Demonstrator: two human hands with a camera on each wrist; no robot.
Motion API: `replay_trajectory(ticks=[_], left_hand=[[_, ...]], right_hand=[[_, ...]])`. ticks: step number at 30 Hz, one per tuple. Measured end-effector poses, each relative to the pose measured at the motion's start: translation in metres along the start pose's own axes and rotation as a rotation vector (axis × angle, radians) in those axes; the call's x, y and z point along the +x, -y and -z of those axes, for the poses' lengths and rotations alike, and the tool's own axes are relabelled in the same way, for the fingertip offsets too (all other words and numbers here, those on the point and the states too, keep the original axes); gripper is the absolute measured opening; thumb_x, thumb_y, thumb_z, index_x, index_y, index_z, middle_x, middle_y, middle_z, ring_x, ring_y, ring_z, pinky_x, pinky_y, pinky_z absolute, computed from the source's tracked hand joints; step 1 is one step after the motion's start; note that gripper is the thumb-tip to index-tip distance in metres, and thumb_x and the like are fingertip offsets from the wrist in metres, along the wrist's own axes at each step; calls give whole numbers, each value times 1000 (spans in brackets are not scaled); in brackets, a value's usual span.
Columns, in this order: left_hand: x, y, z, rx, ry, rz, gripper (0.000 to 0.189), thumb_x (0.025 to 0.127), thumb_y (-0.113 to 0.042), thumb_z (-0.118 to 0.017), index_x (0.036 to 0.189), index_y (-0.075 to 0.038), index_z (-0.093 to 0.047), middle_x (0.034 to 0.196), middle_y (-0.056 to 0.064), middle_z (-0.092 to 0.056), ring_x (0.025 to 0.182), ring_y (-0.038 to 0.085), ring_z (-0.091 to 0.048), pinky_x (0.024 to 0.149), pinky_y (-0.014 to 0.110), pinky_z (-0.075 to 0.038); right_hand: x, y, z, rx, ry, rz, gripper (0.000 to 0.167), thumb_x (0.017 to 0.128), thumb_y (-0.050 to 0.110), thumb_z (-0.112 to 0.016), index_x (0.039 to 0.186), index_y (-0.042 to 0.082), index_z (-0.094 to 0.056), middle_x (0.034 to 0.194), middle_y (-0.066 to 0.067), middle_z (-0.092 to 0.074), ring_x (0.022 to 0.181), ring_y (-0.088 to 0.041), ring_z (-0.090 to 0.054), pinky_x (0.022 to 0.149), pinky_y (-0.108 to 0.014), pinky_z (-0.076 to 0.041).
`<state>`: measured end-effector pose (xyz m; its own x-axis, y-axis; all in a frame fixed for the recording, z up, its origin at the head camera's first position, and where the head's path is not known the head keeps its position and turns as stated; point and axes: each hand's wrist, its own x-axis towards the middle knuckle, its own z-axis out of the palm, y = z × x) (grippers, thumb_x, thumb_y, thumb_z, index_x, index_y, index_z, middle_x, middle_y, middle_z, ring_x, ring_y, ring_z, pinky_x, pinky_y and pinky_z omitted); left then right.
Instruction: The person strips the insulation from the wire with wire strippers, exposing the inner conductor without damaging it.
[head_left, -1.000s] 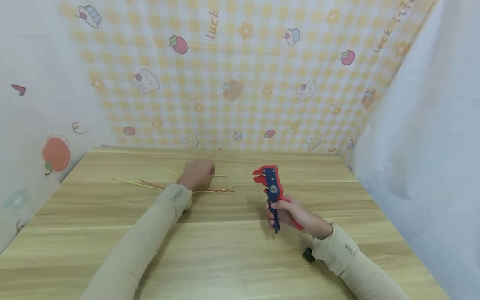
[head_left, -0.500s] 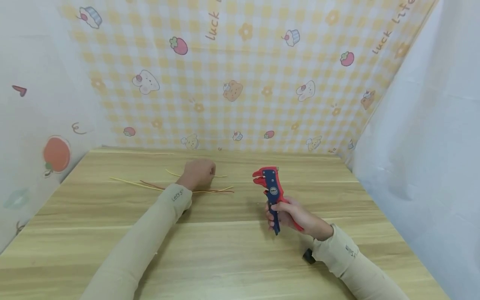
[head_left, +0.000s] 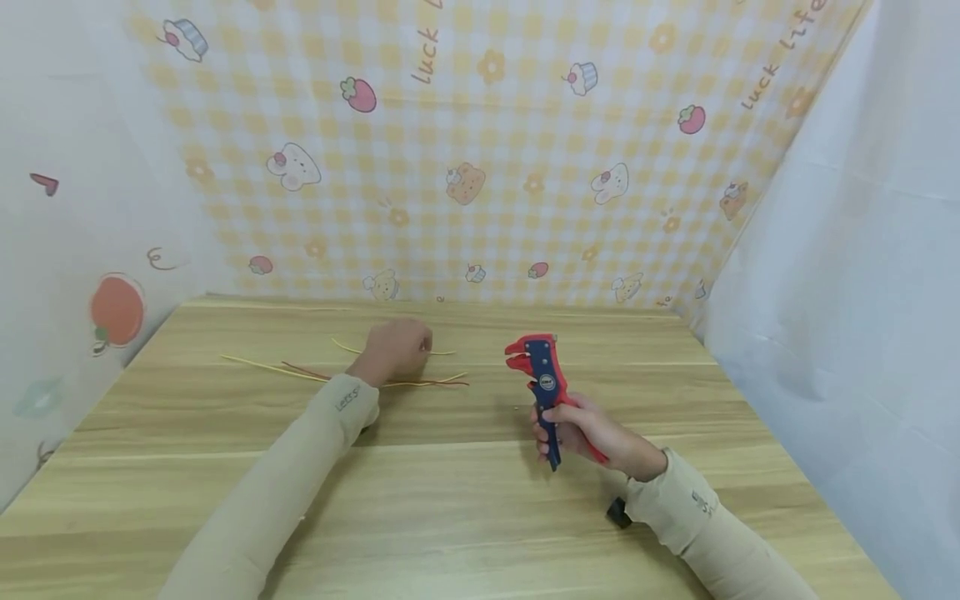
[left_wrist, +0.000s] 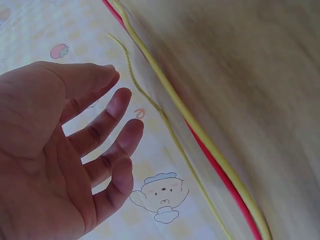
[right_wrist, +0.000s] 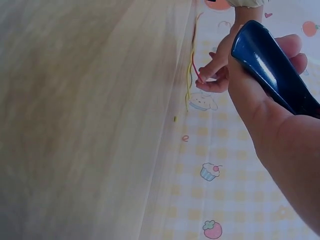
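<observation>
In the head view my left hand (head_left: 397, 346) is over the wires at the back of the table. In the left wrist view its fingers are loosely bent, with nothing visible between them. Beside the fingertips run a thin yellow wire (left_wrist: 163, 114), a thicker yellow wire (left_wrist: 187, 114) and a red wire (left_wrist: 220, 172). My right hand (head_left: 592, 429) grips a red and blue wire stripper (head_left: 543, 367), its head up and its red jaws apart, facing left. The right wrist view shows just a dark blue handle (right_wrist: 270, 60) of it; the rest is hidden or outside that view.
The wires lie on a wood-grain table (head_left: 420, 517). A tiny yellow scrap (right_wrist: 175, 119) lies apart from the wire ends. Behind the table's back edge hangs a checked cloth (head_left: 465, 125); a white sheet (head_left: 847, 275) borders the right side.
Both hands stay almost where they were, the right one still gripping the wire stripper. The head view has shifted very slightly.
</observation>
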<state>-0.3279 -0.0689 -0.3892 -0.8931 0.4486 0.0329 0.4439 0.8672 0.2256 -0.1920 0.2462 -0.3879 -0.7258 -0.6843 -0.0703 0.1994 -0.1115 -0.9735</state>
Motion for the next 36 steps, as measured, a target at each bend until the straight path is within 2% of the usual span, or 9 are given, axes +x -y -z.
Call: replay_trajectory(ticks=[3, 7, 10, 19, 28, 36], left_hand=[[-3, -2, 1, 3, -13, -8, 23, 92, -11, -54, 99, -15, -75, 106, 4, -71, 95, 25, -65, 75, 50, -53], [-8, -4, 3, -17, -4, -29, 23, 88, -10, -54, 98, -16, -74, 103, 3, -71, 93, 24, -64, 72, 49, -53], [-10, -6, 3, -22, 10, -46, 22, 86, -11, -56, 98, -16, -74, 101, 2, -71, 92, 23, -64, 73, 48, -53], [-18, -11, 0, -69, 88, -80, 22, 92, -15, -57, 106, -16, -74, 110, 2, -71, 104, 26, -65, 84, 50, -52], [-19, -13, -7, -94, 121, -101, 5, 90, -27, -72, 90, -22, -71, 93, -7, -67, 88, 16, -60, 79, 43, -49], [-21, -14, -10, -69, 125, -127, 6, 88, -25, -76, 86, -23, -70, 93, -7, -67, 93, 18, -61, 78, 45, -50]], right_hand=[[0, -1, -1, 5, -2, 0, 15, 97, 7, -43, 110, 0, -49, 87, -4, -57, 77, -17, -61, 79, -38, -55], [-1, 0, -3, 13, -2, 1, 15, 98, 7, -43, 110, 0, -49, 87, -4, -58, 77, -18, -61, 80, -38, -55], [-2, 0, -4, 13, 0, 3, 15, 98, 6, -44, 110, 0, -50, 88, -4, -58, 77, -17, -61, 80, -38, -55], [0, 1, -6, 4, 0, 2, 15, 98, 7, -44, 110, 1, -50, 88, -4, -57, 77, -18, -61, 79, -38, -55], [1, 1, -5, 10, 3, -2, 16, 98, 7, -44, 111, 0, -48, 88, -4, -58, 77, -18, -61, 80, -38, -54], [0, -1, -5, 10, 6, -4, 15, 97, 6, -42, 110, 0, -49, 88, -5, -57, 77, -17, -61, 80, -38, -55]])
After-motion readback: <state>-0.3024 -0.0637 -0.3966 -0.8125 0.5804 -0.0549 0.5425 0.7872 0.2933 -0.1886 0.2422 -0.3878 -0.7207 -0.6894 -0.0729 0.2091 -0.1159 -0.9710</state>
